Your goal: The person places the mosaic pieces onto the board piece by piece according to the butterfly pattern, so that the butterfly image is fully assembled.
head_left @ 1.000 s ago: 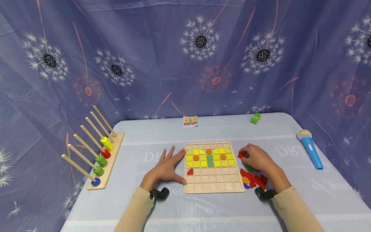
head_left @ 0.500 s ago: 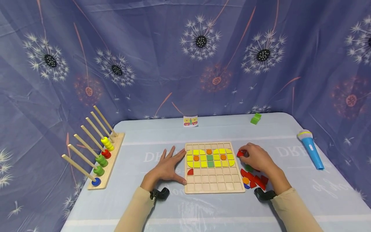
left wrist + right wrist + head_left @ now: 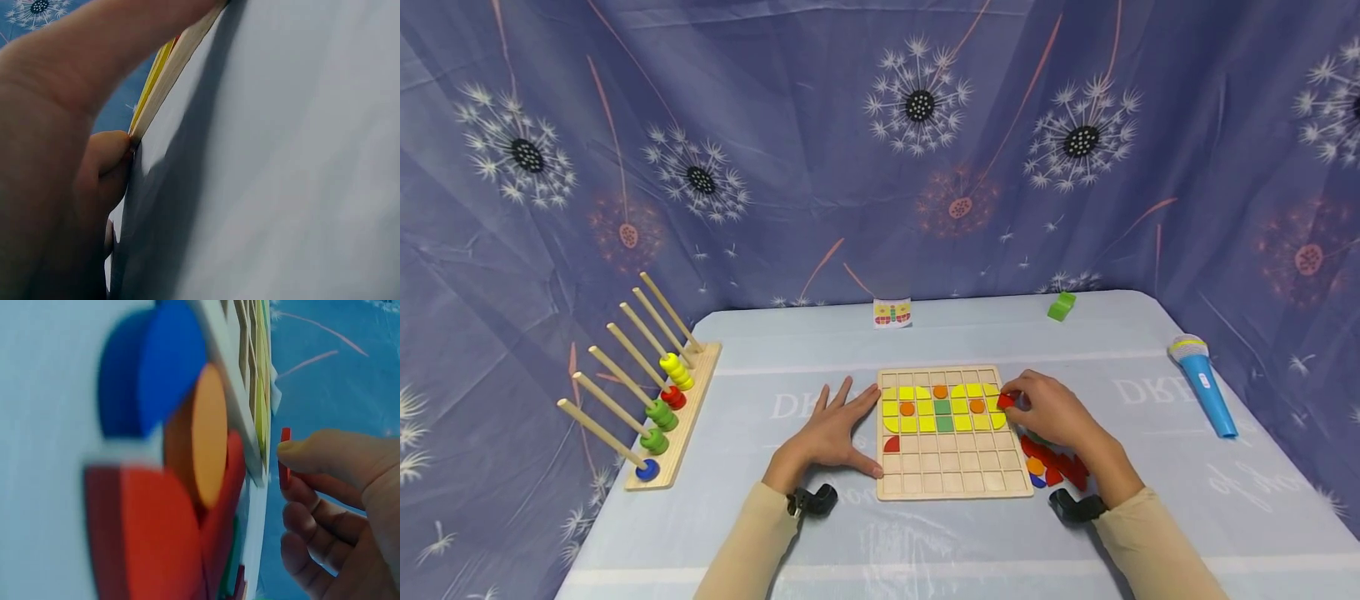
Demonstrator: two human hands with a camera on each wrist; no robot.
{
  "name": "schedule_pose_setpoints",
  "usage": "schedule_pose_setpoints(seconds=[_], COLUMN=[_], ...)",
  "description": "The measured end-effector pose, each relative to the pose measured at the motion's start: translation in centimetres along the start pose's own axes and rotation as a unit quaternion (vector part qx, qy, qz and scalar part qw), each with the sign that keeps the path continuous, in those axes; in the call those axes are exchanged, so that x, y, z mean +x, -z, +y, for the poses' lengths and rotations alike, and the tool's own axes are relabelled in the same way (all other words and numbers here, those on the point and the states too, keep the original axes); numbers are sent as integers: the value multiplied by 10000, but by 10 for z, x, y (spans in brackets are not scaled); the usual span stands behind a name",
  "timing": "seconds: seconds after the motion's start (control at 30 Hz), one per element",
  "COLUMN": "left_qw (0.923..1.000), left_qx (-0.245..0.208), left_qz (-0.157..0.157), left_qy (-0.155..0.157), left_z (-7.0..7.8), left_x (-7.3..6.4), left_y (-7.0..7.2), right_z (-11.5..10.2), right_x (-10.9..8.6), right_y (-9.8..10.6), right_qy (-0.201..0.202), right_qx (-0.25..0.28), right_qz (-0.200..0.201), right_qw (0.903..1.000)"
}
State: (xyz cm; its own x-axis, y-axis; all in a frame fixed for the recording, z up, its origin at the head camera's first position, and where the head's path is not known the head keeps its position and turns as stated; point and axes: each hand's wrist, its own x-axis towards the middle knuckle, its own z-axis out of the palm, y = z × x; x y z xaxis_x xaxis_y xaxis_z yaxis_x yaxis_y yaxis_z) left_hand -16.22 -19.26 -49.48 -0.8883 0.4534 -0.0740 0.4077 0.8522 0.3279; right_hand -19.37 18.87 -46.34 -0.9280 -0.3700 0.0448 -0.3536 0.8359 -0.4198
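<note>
Right hand (image 3: 1054, 410) kinda had a red piece (image 3: 1005, 402) pinched at the board's (image 3: 951, 483) right edge; left hand (image 3: 829, 435) sat splayed at its left.

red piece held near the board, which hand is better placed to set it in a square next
The right, most likely: the right hand pinches the red piece by the board's right edge. The left hand is spread against the board's left edge and holds no piece.

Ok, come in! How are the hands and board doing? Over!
Left hand spread, touching board at its left edge. Right hand pinching red piece near board's right edge. Nothing visibly blocking.
</note>
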Motion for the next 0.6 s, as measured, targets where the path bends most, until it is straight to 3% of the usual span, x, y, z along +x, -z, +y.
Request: schedule_pose_setpoints(seconds=[0.6], left_qw=[10000], left_qx=[-38], left_qz=[72], left_qy=[34], left_z=[4], left_x=[0], left_y=[-1], right_z=[-34], right_x=[7], right_y=[-23], right_qy=[627], right_qx=[148], right_qz=[-78], right_qw=[9979])
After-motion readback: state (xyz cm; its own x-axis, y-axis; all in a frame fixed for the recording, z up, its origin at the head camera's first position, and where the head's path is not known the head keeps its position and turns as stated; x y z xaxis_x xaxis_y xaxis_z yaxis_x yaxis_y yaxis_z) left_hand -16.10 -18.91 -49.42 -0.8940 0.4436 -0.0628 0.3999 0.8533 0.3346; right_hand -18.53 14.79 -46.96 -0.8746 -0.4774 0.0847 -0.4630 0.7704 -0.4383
